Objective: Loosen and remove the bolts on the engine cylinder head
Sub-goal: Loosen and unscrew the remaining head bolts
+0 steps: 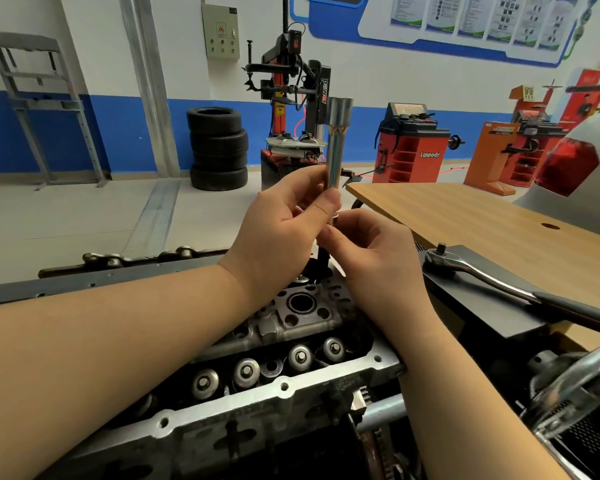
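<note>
Left hand (284, 216) grips the long socket (336, 143) upright — drive end at 6 o'clock, where right hand (368, 251) pinches a part hidden by fingers; cylinder head (291, 327) below

Two bare forearms reach in from the bottom corners of the view, with no sleeves, gloves, watch or bands on them as far as the frame shows. The left hand (284, 220) and the right hand (371, 247) are ungloved and carry no rings. Nails on the visible fingers (331, 202) are short and unpainted.
</note>
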`<state>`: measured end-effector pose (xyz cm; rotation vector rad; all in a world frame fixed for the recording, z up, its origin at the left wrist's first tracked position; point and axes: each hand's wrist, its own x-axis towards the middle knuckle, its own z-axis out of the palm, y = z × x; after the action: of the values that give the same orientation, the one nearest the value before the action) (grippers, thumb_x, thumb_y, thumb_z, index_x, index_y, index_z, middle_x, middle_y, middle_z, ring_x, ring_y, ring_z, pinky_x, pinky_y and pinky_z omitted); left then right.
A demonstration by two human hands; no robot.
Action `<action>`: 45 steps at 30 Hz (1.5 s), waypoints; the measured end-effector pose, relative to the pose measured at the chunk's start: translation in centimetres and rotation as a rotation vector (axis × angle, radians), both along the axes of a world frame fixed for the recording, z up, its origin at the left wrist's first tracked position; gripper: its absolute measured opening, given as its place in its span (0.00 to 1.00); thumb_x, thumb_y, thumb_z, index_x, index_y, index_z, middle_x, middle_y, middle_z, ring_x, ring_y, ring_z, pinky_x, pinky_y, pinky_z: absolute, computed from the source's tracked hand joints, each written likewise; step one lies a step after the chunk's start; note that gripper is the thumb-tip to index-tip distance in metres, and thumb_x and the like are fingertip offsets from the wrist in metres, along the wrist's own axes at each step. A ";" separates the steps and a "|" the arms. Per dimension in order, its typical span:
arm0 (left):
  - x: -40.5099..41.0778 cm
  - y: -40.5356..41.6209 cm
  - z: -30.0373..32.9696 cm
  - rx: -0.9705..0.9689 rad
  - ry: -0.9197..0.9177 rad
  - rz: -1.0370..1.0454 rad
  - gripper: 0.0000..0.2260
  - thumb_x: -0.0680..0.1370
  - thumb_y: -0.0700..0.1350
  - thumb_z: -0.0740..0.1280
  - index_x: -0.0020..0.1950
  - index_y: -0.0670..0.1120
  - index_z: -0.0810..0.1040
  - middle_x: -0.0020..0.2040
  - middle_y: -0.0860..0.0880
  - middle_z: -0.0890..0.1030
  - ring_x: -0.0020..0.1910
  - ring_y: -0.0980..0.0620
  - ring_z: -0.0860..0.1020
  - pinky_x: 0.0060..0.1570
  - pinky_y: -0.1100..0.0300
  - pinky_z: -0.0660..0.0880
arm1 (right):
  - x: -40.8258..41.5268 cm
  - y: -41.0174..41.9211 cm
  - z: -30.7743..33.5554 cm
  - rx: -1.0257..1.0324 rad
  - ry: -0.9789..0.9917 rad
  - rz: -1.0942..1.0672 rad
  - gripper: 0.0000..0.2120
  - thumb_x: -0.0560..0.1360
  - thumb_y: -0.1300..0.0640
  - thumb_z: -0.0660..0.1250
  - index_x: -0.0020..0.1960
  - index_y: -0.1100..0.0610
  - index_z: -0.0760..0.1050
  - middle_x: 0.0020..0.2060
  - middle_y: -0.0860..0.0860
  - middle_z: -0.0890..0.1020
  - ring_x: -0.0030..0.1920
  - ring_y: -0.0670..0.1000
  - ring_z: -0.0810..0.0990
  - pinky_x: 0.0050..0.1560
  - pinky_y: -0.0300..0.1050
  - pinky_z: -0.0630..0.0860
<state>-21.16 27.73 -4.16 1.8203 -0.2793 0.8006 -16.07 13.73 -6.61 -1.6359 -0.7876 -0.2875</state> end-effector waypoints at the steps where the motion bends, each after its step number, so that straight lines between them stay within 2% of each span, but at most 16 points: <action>1: -0.1 0.0 0.0 -0.019 0.000 -0.016 0.09 0.86 0.44 0.65 0.65 0.51 0.80 0.51 0.48 0.85 0.54 0.49 0.84 0.56 0.55 0.82 | -0.1 0.0 0.0 -0.023 -0.003 0.023 0.04 0.80 0.54 0.73 0.50 0.54 0.86 0.41 0.46 0.87 0.45 0.46 0.86 0.48 0.47 0.82; 3: -0.1 0.1 -0.1 -0.024 -0.005 -0.019 0.08 0.87 0.43 0.64 0.64 0.52 0.80 0.51 0.48 0.86 0.56 0.50 0.85 0.57 0.56 0.82 | -0.2 0.0 0.2 -0.031 0.002 0.052 0.06 0.82 0.56 0.71 0.50 0.55 0.86 0.42 0.48 0.87 0.47 0.49 0.86 0.52 0.54 0.82; 6: -0.1 0.1 -0.1 0.023 -0.036 0.031 0.08 0.84 0.45 0.70 0.63 0.48 0.80 0.49 0.50 0.87 0.48 0.52 0.86 0.50 0.57 0.83 | -0.3 0.2 0.3 -0.028 0.020 0.043 0.05 0.77 0.53 0.75 0.47 0.54 0.85 0.40 0.48 0.86 0.43 0.46 0.83 0.48 0.46 0.79; 9: -0.1 0.0 0.1 0.056 -0.087 0.084 0.09 0.80 0.47 0.76 0.58 0.54 0.80 0.46 0.50 0.86 0.42 0.52 0.85 0.45 0.56 0.82 | 0.0 0.1 0.1 0.006 0.024 -0.035 0.12 0.73 0.50 0.79 0.44 0.56 0.81 0.37 0.50 0.84 0.38 0.47 0.80 0.42 0.45 0.78; 12: 0.0 0.1 0.0 0.016 -0.064 0.045 0.07 0.82 0.48 0.72 0.60 0.54 0.81 0.49 0.50 0.86 0.48 0.50 0.86 0.51 0.52 0.84 | -0.1 0.0 0.1 -0.014 0.019 -0.002 0.06 0.78 0.52 0.76 0.47 0.55 0.84 0.39 0.48 0.86 0.42 0.46 0.84 0.46 0.48 0.81; 16: -0.1 0.0 -0.2 -0.040 -0.030 -0.025 0.10 0.85 0.43 0.66 0.64 0.53 0.80 0.52 0.50 0.88 0.56 0.51 0.86 0.58 0.56 0.82 | -0.3 -0.2 0.2 -0.024 0.015 0.054 0.06 0.82 0.56 0.71 0.52 0.55 0.87 0.44 0.50 0.88 0.49 0.51 0.87 0.55 0.60 0.82; 20: -0.1 0.0 -0.1 0.064 -0.083 0.074 0.12 0.82 0.45 0.73 0.65 0.46 0.81 0.48 0.50 0.86 0.46 0.52 0.85 0.49 0.59 0.81 | -0.2 0.1 0.1 0.000 0.008 0.019 0.08 0.74 0.50 0.78 0.45 0.53 0.84 0.38 0.48 0.86 0.40 0.46 0.83 0.44 0.45 0.80; 22: 0.0 0.1 0.0 0.093 -0.101 0.110 0.12 0.81 0.45 0.74 0.64 0.46 0.81 0.47 0.51 0.85 0.45 0.51 0.85 0.47 0.60 0.79 | 0.0 0.1 -0.1 0.016 0.000 -0.027 0.11 0.73 0.49 0.80 0.42 0.54 0.81 0.35 0.48 0.84 0.35 0.42 0.79 0.39 0.37 0.75; 24: 0.1 0.1 -0.1 0.062 -0.088 0.097 0.13 0.82 0.46 0.72 0.66 0.46 0.81 0.49 0.50 0.86 0.47 0.51 0.85 0.50 0.55 0.82 | 0.1 0.1 -0.1 0.006 -0.009 -0.022 0.07 0.76 0.51 0.78 0.43 0.53 0.83 0.35 0.46 0.84 0.36 0.42 0.80 0.40 0.36 0.74; 28: 0.1 0.1 -0.2 -0.031 -0.043 0.012 0.12 0.87 0.42 0.64 0.70 0.44 0.79 0.53 0.46 0.87 0.56 0.51 0.86 0.59 0.55 0.82 | 0.0 -0.1 -0.1 -0.031 -0.014 0.045 0.05 0.81 0.58 0.71 0.53 0.55 0.86 0.44 0.49 0.88 0.49 0.52 0.87 0.55 0.57 0.82; 30: 0.0 0.1 -0.1 -0.012 -0.044 0.024 0.11 0.87 0.41 0.64 0.68 0.46 0.79 0.52 0.46 0.87 0.54 0.50 0.86 0.57 0.55 0.83 | -0.2 0.0 0.1 -0.020 -0.001 0.066 0.05 0.81 0.56 0.72 0.53 0.54 0.86 0.44 0.49 0.88 0.50 0.52 0.87 0.56 0.60 0.82; 33: -0.2 0.0 0.1 0.051 -0.080 0.094 0.10 0.84 0.42 0.69 0.66 0.47 0.79 0.49 0.48 0.86 0.48 0.52 0.86 0.50 0.58 0.83 | -0.1 0.2 -0.1 -0.002 0.005 0.014 0.08 0.75 0.49 0.78 0.49 0.51 0.84 0.40 0.45 0.87 0.42 0.44 0.85 0.45 0.44 0.82; 36: -0.2 -0.1 0.1 0.082 -0.096 0.114 0.11 0.84 0.43 0.71 0.66 0.45 0.80 0.48 0.48 0.85 0.45 0.51 0.85 0.47 0.58 0.83 | 0.2 0.0 -0.2 0.026 -0.004 -0.047 0.08 0.73 0.50 0.80 0.44 0.51 0.83 0.36 0.44 0.85 0.36 0.41 0.81 0.38 0.33 0.75; 38: -0.3 -0.2 0.1 0.043 -0.062 0.076 0.11 0.85 0.44 0.68 0.68 0.46 0.80 0.51 0.48 0.85 0.49 0.50 0.85 0.52 0.54 0.83 | 0.0 0.0 -0.1 0.012 -0.015 0.022 0.03 0.77 0.54 0.77 0.49 0.53 0.85 0.39 0.45 0.87 0.41 0.43 0.84 0.43 0.37 0.78; 41: -0.3 -0.2 0.0 0.008 -0.033 0.014 0.11 0.85 0.45 0.65 0.67 0.50 0.78 0.53 0.50 0.86 0.57 0.53 0.85 0.59 0.56 0.82 | -0.2 -0.2 0.0 -0.010 -0.049 0.092 0.06 0.82 0.59 0.70 0.55 0.56 0.86 0.44 0.51 0.88 0.48 0.54 0.86 0.52 0.57 0.81; 45: -0.1 -0.1 0.0 0.061 -0.073 0.058 0.11 0.83 0.45 0.71 0.66 0.49 0.79 0.50 0.51 0.87 0.49 0.53 0.86 0.52 0.55 0.83 | -0.3 0.0 0.2 -0.015 -0.005 0.082 0.04 0.78 0.56 0.75 0.51 0.56 0.85 0.41 0.51 0.87 0.45 0.54 0.86 0.51 0.60 0.82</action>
<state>-21.29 27.64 -4.18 1.8661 -0.3022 0.9089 -16.34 13.75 -6.41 -1.6128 -0.8603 -0.2288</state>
